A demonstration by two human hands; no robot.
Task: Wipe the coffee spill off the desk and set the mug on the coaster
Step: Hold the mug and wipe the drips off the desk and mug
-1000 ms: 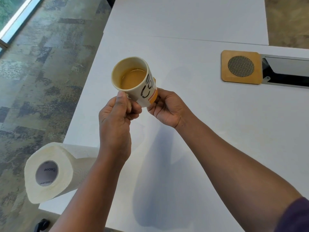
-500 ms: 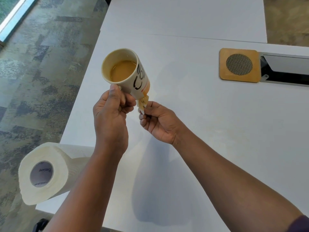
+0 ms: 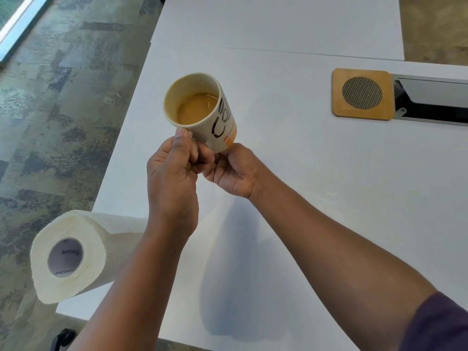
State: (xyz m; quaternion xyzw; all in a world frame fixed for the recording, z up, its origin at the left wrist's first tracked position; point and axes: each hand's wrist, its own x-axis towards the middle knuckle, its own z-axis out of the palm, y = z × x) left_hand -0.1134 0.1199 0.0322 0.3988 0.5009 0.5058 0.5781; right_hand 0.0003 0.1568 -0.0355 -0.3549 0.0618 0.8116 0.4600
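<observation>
A cream mug with black lettering and an orange band, about half full of milky coffee, is held tilted in the air above the white desk. My left hand grips it by the handle from below. My right hand is curled against the mug's base, and whatever it pinches there is hidden. The square wooden coaster with a round mesh centre lies on the desk at the far right, well away from both hands. I see no brown stain on the desk.
A paper towel roll lies on its side at the desk's near left corner, overhanging the edge. A cable slot with a grey flap sits just right of the coaster. Patterned carpet lies beyond the desk's left edge.
My right hand, which pinched a small stained paper wad just under the mug, has moved back up against the mug's base. The mug stays lifted in my left hand.
</observation>
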